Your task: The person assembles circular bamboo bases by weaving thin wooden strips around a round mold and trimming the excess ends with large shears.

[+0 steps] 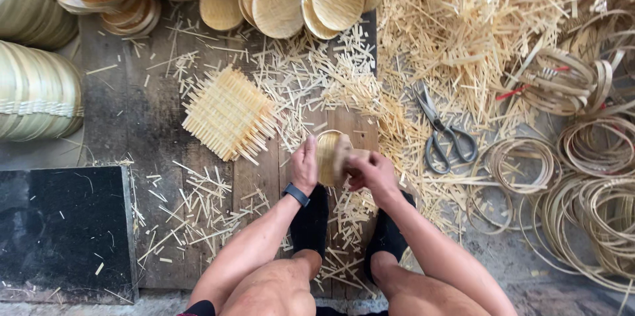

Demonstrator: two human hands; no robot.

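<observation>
The small round woven bamboo tray stands on edge between both hands over the near edge of the wooden board, its flat face turned sideways and its rim running away from the person. The left hand is closed on its left side, fingers curled over the rim. The right hand grips the right side equally close, with both forearms angled inward; scissors lie right, a woven square mat left.

Scissors rightward (amid offcuts) — leftward boards open
</observation>
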